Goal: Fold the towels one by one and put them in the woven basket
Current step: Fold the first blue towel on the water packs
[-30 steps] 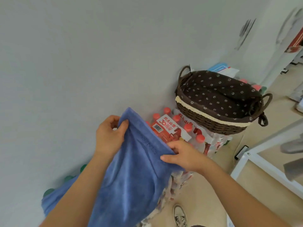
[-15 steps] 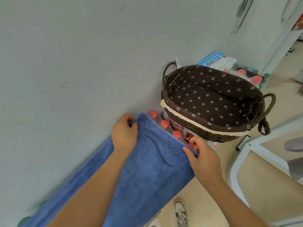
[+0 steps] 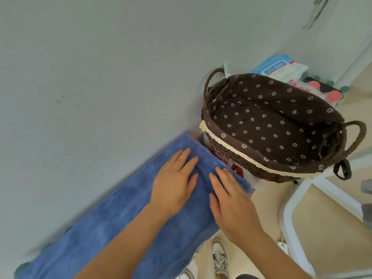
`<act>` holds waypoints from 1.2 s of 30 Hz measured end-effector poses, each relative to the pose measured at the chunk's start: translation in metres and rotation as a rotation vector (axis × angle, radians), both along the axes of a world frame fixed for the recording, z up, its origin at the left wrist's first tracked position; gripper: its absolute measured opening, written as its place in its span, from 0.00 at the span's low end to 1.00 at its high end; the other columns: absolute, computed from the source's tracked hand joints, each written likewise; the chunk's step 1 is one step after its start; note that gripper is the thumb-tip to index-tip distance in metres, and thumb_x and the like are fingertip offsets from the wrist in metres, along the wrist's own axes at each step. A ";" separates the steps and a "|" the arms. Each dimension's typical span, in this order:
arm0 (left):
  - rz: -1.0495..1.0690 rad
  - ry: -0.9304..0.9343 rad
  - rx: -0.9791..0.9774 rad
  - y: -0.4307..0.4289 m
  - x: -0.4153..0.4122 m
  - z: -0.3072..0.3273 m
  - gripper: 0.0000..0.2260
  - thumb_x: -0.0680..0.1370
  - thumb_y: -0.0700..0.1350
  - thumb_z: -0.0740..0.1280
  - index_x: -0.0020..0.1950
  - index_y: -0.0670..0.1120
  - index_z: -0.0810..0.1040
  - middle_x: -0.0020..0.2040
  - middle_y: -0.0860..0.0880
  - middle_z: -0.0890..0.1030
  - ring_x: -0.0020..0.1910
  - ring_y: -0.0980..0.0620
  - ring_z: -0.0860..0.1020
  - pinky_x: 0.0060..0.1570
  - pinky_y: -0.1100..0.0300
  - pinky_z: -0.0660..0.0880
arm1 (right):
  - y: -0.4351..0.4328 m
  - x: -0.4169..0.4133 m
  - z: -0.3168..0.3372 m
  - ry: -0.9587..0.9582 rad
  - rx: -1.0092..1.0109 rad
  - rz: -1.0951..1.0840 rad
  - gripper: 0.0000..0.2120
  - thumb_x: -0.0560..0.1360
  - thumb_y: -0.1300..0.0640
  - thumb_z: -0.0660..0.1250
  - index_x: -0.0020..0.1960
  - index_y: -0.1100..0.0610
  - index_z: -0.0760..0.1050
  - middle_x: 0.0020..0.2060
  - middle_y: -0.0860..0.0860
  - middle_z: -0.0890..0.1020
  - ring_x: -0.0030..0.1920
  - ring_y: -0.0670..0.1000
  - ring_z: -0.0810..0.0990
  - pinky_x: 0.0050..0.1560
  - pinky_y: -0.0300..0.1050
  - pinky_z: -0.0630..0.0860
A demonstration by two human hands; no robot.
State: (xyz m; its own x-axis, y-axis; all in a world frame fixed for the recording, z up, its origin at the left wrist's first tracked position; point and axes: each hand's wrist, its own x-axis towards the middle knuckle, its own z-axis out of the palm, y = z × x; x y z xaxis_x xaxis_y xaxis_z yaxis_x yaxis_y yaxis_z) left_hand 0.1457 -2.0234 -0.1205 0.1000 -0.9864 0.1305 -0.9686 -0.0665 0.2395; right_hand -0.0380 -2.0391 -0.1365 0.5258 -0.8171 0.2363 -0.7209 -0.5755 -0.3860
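Note:
A blue towel (image 3: pixel 112 218) lies stretched out flat along the wall, over packs of bottles, its far end close to the basket. My left hand (image 3: pixel 173 180) presses flat on that far end with straight fingers. My right hand (image 3: pixel 231 202) lies flat beside it on the towel's right edge. The woven basket (image 3: pixel 233 154), dark brown with a dotted brown lining and two loop handles, stands just beyond the towel on a pack of bottles; nothing shows inside it.
The grey wall (image 3: pixel 100 67) runs along the left. A white metal frame (image 3: pixel 289 214) stands on the right by the beige floor. Blue and white packets (image 3: pixel 279 67) sit behind the basket. A shoe (image 3: pixel 220 258) shows below.
Both hands let go of the towel's top corners and now lie flat on it. The towel went from hanging to spread flat, and the view moved closer to the basket.

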 end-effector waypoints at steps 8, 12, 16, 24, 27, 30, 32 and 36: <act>-0.036 -0.139 0.312 -0.005 -0.012 -0.011 0.30 0.78 0.61 0.38 0.78 0.50 0.46 0.79 0.49 0.46 0.77 0.51 0.43 0.74 0.46 0.43 | -0.016 0.010 -0.004 0.310 0.056 0.047 0.32 0.76 0.43 0.50 0.72 0.63 0.66 0.71 0.58 0.68 0.72 0.55 0.67 0.69 0.54 0.61; -0.024 -0.151 0.322 -0.013 -0.015 -0.011 0.29 0.79 0.61 0.40 0.78 0.50 0.47 0.79 0.49 0.48 0.78 0.49 0.45 0.74 0.42 0.45 | -0.020 0.010 -0.002 0.351 0.088 0.022 0.32 0.78 0.43 0.46 0.70 0.64 0.68 0.69 0.59 0.71 0.69 0.56 0.70 0.66 0.58 0.70; 0.009 -0.099 0.283 0.015 -0.010 0.004 0.29 0.79 0.60 0.43 0.78 0.49 0.51 0.79 0.47 0.51 0.77 0.47 0.49 0.74 0.42 0.50 | -0.013 0.018 0.010 0.387 0.103 0.002 0.38 0.80 0.42 0.34 0.68 0.65 0.70 0.67 0.60 0.74 0.67 0.57 0.73 0.62 0.61 0.70; 0.524 0.154 -0.103 0.222 0.073 0.036 0.15 0.78 0.51 0.57 0.54 0.49 0.81 0.53 0.54 0.81 0.51 0.51 0.78 0.53 0.62 0.72 | 0.081 0.107 0.038 0.284 -0.004 0.366 0.26 0.77 0.45 0.49 0.68 0.54 0.72 0.68 0.50 0.73 0.70 0.50 0.69 0.62 0.60 0.65; 0.791 0.177 -0.172 0.295 0.117 0.033 0.11 0.77 0.48 0.60 0.50 0.49 0.82 0.48 0.52 0.83 0.47 0.51 0.77 0.49 0.67 0.67 | 0.127 0.148 0.041 0.285 0.022 0.506 0.24 0.75 0.47 0.51 0.64 0.52 0.76 0.65 0.49 0.77 0.67 0.49 0.72 0.55 0.56 0.70; 0.997 0.230 -0.128 0.349 0.156 0.024 0.07 0.78 0.44 0.64 0.52 0.50 0.81 0.52 0.53 0.82 0.47 0.49 0.77 0.46 0.61 0.69 | 0.171 0.187 0.041 0.321 0.078 0.575 0.24 0.74 0.47 0.52 0.63 0.51 0.77 0.63 0.49 0.78 0.63 0.48 0.77 0.48 0.52 0.76; 1.078 0.305 -0.046 0.361 0.175 0.015 0.10 0.79 0.46 0.63 0.58 0.50 0.80 0.57 0.53 0.81 0.50 0.50 0.77 0.48 0.58 0.71 | 0.187 0.204 0.036 0.357 0.110 0.591 0.24 0.75 0.46 0.52 0.65 0.51 0.75 0.64 0.49 0.78 0.64 0.48 0.76 0.48 0.51 0.76; 1.063 0.496 0.121 0.370 0.204 0.004 0.16 0.80 0.52 0.62 0.66 0.51 0.75 0.61 0.52 0.79 0.46 0.56 0.75 0.49 0.62 0.71 | 0.227 0.243 0.027 0.423 0.097 0.580 0.26 0.75 0.44 0.51 0.67 0.52 0.74 0.65 0.51 0.77 0.64 0.49 0.76 0.50 0.53 0.76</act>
State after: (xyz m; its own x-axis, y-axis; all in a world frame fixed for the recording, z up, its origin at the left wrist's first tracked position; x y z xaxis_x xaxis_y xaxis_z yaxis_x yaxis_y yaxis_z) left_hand 0.3500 -1.6529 -0.1165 0.8927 -0.3798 -0.2425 -0.2151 -0.8320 0.5114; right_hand 0.2050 -1.8119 -0.1096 0.9114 -0.3859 -0.1428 -0.4089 -0.8880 -0.2105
